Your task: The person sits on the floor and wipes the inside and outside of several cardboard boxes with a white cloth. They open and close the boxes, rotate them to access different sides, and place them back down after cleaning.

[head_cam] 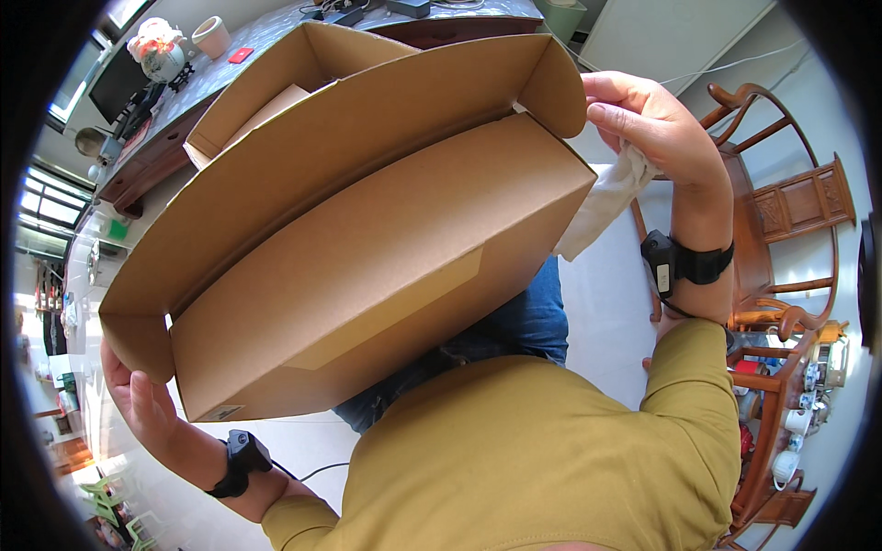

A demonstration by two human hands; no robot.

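In front of my body a brown cardboard box (386, 227) is tilted, its long lid flap (331, 138) standing up with small side flaps at both ends. My left hand (141, 396) grips the left side flap, fingers partly hidden behind it and thumb in front. At the far right end, my right hand (641, 117) has its thumb and fingertips at the edge of the right side flap (555, 89). A white cloth (606, 196) hangs from the same hand. Beyond the lid flap, an open cardboard section (324, 58) shows; whether it belongs to this box I cannot tell.
Behind the box stands a table (238, 79) with a flower vase (162, 62), a pink cup (211, 36), a small red item (240, 55) and cables. To the right are a wooden armchair (744, 193) and a wooden stand (765, 413) with teaware. White floor lies below.
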